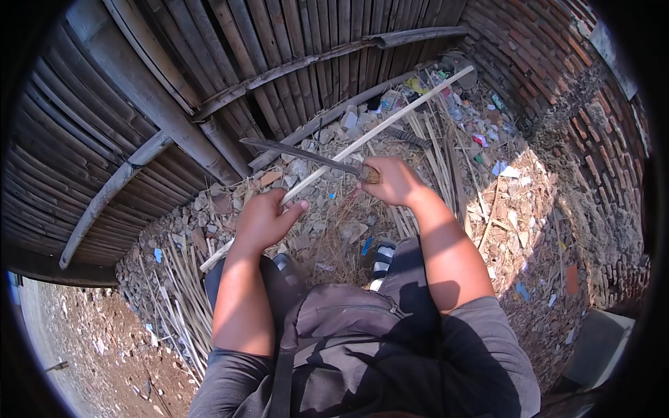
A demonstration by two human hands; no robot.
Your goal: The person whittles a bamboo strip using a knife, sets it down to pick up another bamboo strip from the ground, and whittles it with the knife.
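Note:
My left hand point(263, 220) is closed around a long pale strip of split bamboo point(380, 128), which runs from beside my left knee up to the far right. In my right hand point(391, 182) is the wooden handle of a machete point(300, 151). Its dark blade points left and crosses the bamboo strip a little beyond my left hand. Blade and strip appear to touch, though I cannot tell whether the edge cuts in.
Several bamboo strips point(174, 296) lie in a bundle at my left, and more strips point(440, 157) lie ahead to the right. Rubble and litter cover the ground. A bamboo wall point(293, 76) stands in front, a brick wall point(592, 139) at the right.

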